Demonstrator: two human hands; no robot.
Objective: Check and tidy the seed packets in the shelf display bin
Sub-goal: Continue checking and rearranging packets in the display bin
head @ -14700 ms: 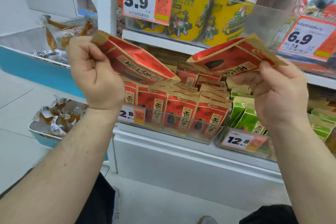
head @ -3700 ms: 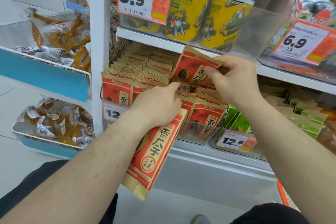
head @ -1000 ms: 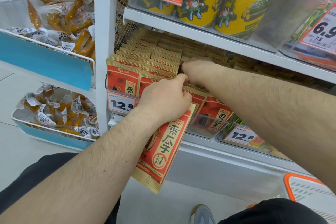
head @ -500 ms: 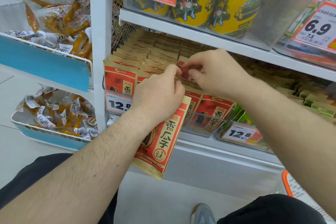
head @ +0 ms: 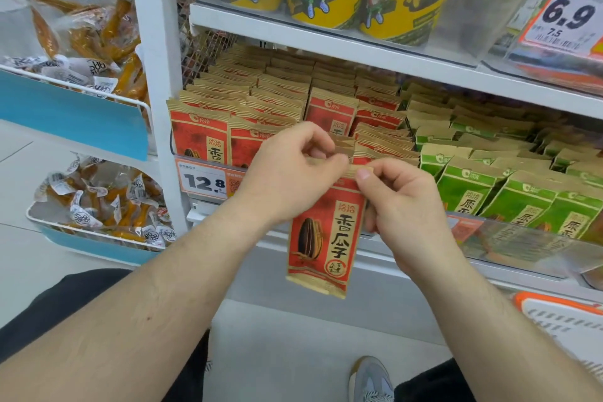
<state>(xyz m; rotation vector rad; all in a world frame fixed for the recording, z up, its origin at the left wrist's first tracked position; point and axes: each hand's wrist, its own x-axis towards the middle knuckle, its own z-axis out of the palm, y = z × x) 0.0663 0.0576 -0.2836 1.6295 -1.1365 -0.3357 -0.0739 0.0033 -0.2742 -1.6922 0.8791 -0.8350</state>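
Currently both hands, left hand (head: 287,170) and right hand (head: 401,202), are pinching the red seed packet (head: 321,238) by its top seal, hanging before the display bin (head: 522,245); slot it upright, label forward.

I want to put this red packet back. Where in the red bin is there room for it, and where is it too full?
The red packet hangs from both hands. A dip shows in the right front rows, beside the green packets, behind the hands. The left rows stand tightly packed to the back.
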